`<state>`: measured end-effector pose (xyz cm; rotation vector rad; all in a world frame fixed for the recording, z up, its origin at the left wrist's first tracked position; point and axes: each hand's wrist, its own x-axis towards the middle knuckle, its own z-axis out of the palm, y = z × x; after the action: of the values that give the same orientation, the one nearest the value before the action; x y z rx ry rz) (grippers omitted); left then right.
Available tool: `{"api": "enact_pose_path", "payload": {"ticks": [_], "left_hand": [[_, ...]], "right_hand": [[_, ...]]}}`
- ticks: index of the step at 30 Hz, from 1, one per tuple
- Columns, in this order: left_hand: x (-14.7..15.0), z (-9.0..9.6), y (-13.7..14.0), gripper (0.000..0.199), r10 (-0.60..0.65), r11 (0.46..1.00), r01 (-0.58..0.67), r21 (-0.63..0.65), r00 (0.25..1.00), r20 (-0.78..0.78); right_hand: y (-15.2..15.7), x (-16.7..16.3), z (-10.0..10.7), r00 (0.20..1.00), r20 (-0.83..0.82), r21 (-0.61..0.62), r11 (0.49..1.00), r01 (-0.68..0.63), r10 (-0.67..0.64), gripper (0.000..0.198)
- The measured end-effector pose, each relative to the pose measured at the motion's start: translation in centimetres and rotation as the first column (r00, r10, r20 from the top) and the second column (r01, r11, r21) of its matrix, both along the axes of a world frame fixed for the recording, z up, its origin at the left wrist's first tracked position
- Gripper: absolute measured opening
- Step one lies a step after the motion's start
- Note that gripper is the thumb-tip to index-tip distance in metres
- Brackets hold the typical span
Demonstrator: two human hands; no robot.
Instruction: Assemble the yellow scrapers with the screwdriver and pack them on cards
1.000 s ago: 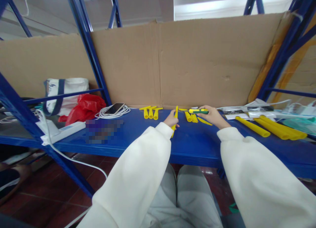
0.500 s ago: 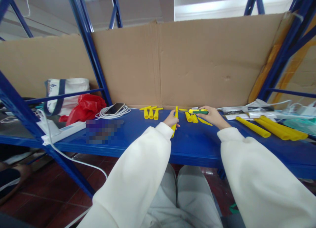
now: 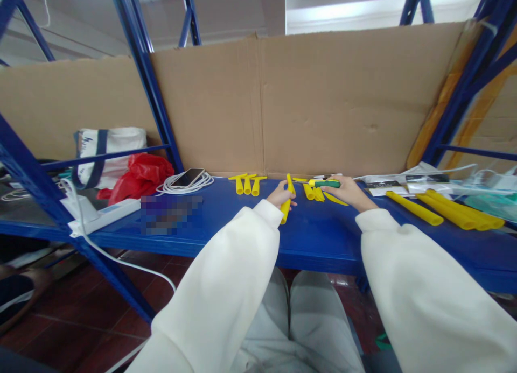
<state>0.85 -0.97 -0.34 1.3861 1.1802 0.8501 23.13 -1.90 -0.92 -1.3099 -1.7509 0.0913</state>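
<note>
Shelf (image 3: 234,227): blue, backed by upright cardboard (image 3: 323,104) with a crease.
Tube (image 3: 285,212): in front of the cardboard, a little right of its crease; we judge it light, bendy rather than rigid, perhaps slippery, hardly fragile.
Hold: we would pinch it around the middle, gently, since a hard squeeze may flatten it.
Tube's look: plain yellow, slim, narrower toward the cardboard, slightly tilted; we cannot tell whether its wall is cut.
Left hand (image 3: 279,194): our fingers close around the tube's middle.
Right hand (image 3: 346,190): our fingers curl round the green end of a tool (image 3: 333,184); its tip is too small to identify.
Yellow pieces (image 3: 255,187): three stand out left of the cardboard's crease.
</note>
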Motion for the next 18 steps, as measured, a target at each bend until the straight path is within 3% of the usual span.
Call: {"api": "enact_pose_path", "payload": {"ticks": [18], "left_hand": [[-0.04,-0.23,0.28,0.071,0.027,1.0,-0.026,-0.014,0.998,0.058]], "right_hand": [[-0.1,-0.19,0.1,0.999,-0.036,0.002,1.0,-0.01,0.01,0.02]]}}
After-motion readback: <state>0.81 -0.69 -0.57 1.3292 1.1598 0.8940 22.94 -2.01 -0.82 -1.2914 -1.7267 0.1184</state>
